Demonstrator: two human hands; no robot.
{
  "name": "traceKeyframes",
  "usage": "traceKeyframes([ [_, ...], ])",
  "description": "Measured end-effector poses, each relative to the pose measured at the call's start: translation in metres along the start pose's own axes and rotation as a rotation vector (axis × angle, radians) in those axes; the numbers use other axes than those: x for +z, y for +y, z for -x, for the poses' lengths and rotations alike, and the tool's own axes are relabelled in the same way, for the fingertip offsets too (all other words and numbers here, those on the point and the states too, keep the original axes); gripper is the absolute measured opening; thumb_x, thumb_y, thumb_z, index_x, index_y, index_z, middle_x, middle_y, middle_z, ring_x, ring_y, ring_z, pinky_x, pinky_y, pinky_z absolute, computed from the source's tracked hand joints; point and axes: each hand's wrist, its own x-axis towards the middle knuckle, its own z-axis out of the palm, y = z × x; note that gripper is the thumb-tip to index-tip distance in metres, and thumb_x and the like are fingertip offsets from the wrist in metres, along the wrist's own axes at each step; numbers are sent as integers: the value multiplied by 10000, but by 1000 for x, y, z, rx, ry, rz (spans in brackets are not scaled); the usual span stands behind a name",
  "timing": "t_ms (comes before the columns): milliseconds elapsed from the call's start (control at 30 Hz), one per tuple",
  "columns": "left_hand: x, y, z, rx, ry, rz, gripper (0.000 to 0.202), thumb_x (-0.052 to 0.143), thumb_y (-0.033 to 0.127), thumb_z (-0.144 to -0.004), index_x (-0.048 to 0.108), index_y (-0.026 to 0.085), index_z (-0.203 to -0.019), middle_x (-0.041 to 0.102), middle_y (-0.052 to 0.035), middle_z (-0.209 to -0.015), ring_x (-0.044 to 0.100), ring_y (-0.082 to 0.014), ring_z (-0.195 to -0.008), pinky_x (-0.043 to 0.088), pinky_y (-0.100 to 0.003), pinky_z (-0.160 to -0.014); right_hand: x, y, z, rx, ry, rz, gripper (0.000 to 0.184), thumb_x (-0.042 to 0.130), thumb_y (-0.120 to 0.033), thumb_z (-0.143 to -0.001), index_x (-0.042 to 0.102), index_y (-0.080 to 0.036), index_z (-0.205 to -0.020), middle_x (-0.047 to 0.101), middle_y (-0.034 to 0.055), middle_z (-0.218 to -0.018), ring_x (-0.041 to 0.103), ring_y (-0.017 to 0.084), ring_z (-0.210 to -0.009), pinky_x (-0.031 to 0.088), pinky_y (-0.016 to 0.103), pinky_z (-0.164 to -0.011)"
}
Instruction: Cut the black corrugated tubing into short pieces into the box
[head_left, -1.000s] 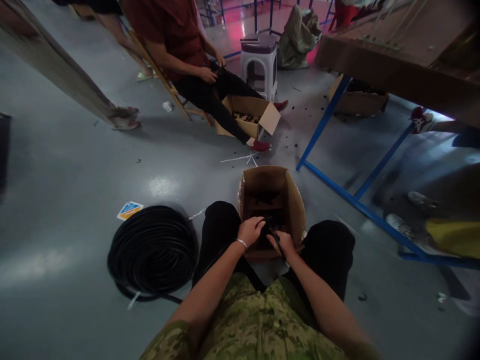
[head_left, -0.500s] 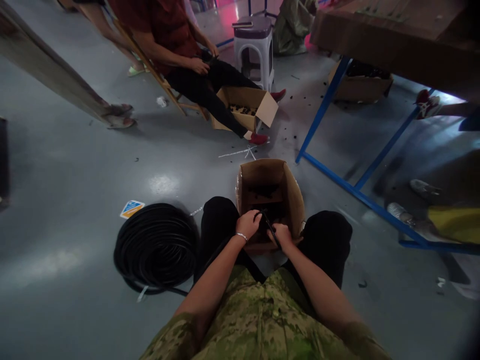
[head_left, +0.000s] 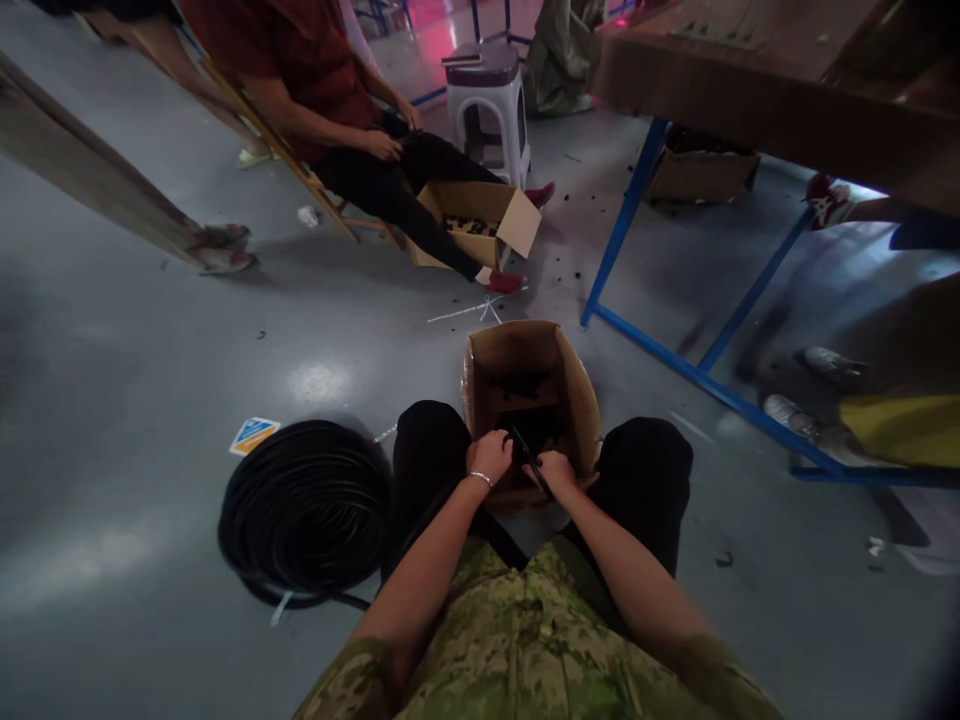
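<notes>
A large coil of black tubing [head_left: 304, 510] lies on the floor beside my left leg. From it a length runs over my left thigh towards my left hand [head_left: 491, 457], whose fingers are closed round its end. My right hand [head_left: 553, 474] is closed on a slim, dark, long tool [head_left: 534, 462] that slants up to the left, its tip close to the left fingers. What kind of tool it is cannot be made out. Both hands are over the near part of an open cardboard box [head_left: 514, 348] between my knees. Dark pieces lie inside it, hard to see in shadow.
Ahead, a seated person [head_left: 289, 100] has a cardboard box [head_left: 469, 245] of small black pieces by their legs. Behind stands a grey stool [head_left: 487, 105]. At right is a table with blue legs [head_left: 626, 220]. Another person's feet [head_left: 221, 250] stand at left; black scraps dot the floor.
The view has shifted slightly, so the surroundings sit a little further left. My hands stay close together over the box, with the slim tool still slanting between them.
</notes>
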Motion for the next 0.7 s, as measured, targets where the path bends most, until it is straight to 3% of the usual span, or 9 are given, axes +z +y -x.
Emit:
traceKeyframes([
  [100,0,2,3,13,-62,-116,311,411,300,-904,642,202,-1087,675,-88,-1074,636,-198,-982,478,-305,-865,5,4,-5,21,-31,-52,247,642,-456,-737,751,-237,-772,731,71,-773,682,195,-747,392,208,-538],
  [167,2,4,7,41,-169,-212,308,422,297,-894,652,182,-1064,681,-121,-1051,653,-228,-955,495,-336,-831,8,7,-9,47,-78,-102,227,630,-428,-745,742,-231,-743,710,48,-674,671,171,-656,387,199,-517],
  [267,12,8,14,100,-351,-299,264,490,253,-854,690,139,-984,693,-176,-999,665,-269,-945,509,-361,-805,13,13,-15,63,-132,-148,194,625,-369,-749,724,-212,-692,676,27,-584,645,145,-565,384,190,-499],
  [367,25,11,23,139,-416,-304,188,588,226,-791,717,128,-886,707,-187,-932,674,-289,-920,517,-364,-794,19,19,-19,38,-121,-200,186,646,-336,-736,695,-192,-628,643,18,-518,631,132,-541,382,180,-498],
  [533,30,10,30,143,-326,-274,250,534,219,-827,676,138,-1016,693,-178,-1003,667,-284,-942,514,-365,-788,25,26,-19,42,-69,-490,272,708,-369,-678,598,-170,-530,551,-8,-404,548,118,-400,350,187,-418],
  [700,16,1,37,106,-76,-145,280,469,269,-866,613,193,-1095,667,-118,-1062,663,-244,-907,498,-349,-777,14,28,-10,90,-22,-791,296,697,-358,-681,534,-171,-520,479,-43,-372,455,96,-301,296,191,-336],
])
